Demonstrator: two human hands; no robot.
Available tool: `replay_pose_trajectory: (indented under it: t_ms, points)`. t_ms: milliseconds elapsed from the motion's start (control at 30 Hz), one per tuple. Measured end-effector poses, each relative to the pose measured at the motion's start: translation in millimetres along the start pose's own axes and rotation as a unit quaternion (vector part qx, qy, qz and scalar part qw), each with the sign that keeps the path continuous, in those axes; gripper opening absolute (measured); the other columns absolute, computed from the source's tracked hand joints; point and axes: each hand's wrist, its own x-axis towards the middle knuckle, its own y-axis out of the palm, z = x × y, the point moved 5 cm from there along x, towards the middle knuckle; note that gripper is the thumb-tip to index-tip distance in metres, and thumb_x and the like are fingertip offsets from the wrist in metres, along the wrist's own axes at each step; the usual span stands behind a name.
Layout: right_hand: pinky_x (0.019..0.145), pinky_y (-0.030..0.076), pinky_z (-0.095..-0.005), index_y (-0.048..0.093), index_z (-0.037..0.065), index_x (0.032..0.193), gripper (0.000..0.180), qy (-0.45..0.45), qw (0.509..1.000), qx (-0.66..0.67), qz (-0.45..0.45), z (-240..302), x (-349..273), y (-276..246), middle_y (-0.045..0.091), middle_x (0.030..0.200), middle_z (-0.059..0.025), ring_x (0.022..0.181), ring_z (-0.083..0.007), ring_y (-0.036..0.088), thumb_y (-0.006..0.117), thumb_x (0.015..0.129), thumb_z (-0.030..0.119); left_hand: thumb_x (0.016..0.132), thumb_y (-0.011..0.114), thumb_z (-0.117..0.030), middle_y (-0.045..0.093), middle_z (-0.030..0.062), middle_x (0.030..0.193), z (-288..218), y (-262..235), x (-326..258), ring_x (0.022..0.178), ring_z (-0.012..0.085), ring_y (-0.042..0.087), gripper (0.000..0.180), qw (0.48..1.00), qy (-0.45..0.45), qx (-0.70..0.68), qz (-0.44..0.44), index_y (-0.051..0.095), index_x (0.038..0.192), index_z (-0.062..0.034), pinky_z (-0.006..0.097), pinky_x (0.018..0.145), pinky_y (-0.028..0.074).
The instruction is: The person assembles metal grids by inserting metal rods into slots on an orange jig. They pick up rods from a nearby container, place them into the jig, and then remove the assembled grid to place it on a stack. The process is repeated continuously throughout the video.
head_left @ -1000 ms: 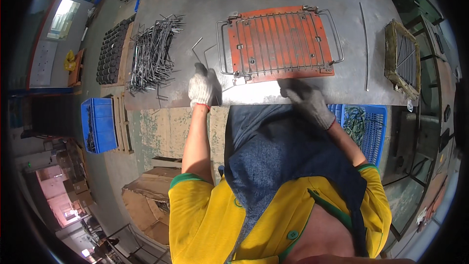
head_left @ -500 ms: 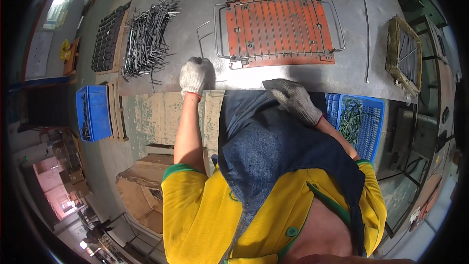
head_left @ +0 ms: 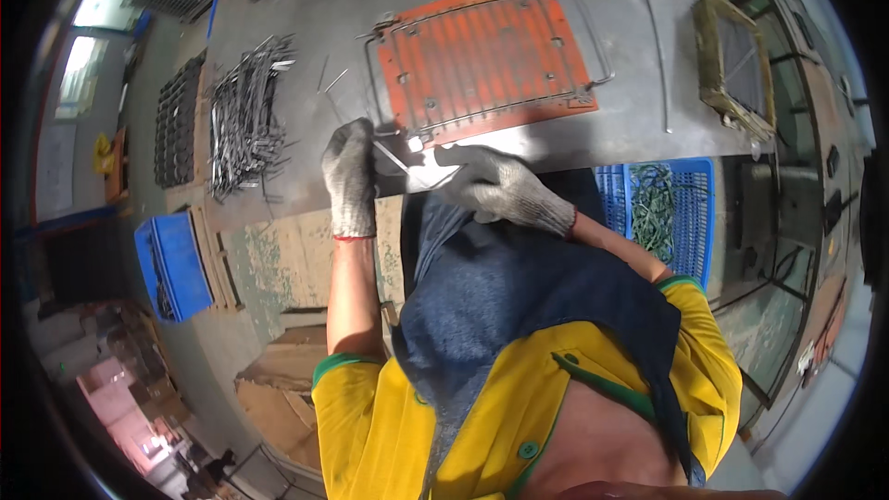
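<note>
Head view. Grey steel worktop, seen from above.

Left hand: grey knit glove, lying at the near edge of the worktop, fingers curled loosely around the near end of a thin wire rod; whether it was gripped or merely steadied could not be told.

Right hand: grey knit glove, just right of the left one, fingers bent over the same rod and a pale flat piece at the worktop edge; the grip itself was hidden by the knuckles.

Rod: lay slantwise between the two hands, just below the near left corner of the orange jig.

Jig: orange slatted plate, with a wire frame laid round it.

Also present: heap of bent wires well to the left; wire grids beyond it; long straight rod to the right; blue crate of green pieces below the worktop edge; second blue crate on the floor.

Step judged in hand: readying a rod at the edge. Next move would call for both hands carrying it level to the jig.
</note>
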Motion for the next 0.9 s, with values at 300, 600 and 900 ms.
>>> replay_pose_trajectory:
  t_ms: [300, 600, 900]
  points:
    - [0.051, 0.048, -0.0233, 0.066, 0.006, 0.111, 0.027, -0.01, 0.961, -0.03, -0.275, 18, -29, -80, 0.067, 0.082, -0.0022, 0.059, -0.0066, 0.055, 0.059, 0.095, 0.026, 0.094, 0.058, -0.015, 0.063, 0.0104, 0.08, -26, 184, 0, 0.062, 0.0163, 0.061, 0.019, 0.977, -0.033, -0.08, 0.195, 0.057, 0.1, 0.0029, 0.031, 0.052, 0.05]
    - [0.058, 0.052, -0.0275, 0.066, 0.004, 0.113, 0.025, -0.018, 0.915, -0.254, -0.311, 16, -15, -147, 0.066, 0.082, -0.0057, 0.062, -0.0113, 0.061, 0.053, 0.099, 0.019, 0.09, 0.059, -0.038, 0.067, 0.014, 0.092, -38, 274, 9, 0.083, 0.03, 0.066, 0.038, 0.798, 0.377, 0.427, 0.198, 0.062, 0.109, -0.0053, 0.043, 0.076, 0.049]
    - [0.061, 0.052, -0.0299, 0.063, 0.003, 0.11, 0.024, 0.048, 0.934, -0.217, -0.28, 9, -12, -154, 0.063, 0.083, -0.006, 0.063, -0.014, 0.061, 0.051, 0.098, 0.019, 0.086, 0.062, -0.031, 0.059, 0.0092, 0.106, -24, 277, 12, 0.112, 0.0274, 0.051, 0.03, 0.668, 0.55, 0.472, 0.171, 0.065, 0.107, -0.01, 0.049, 0.095, 0.035]
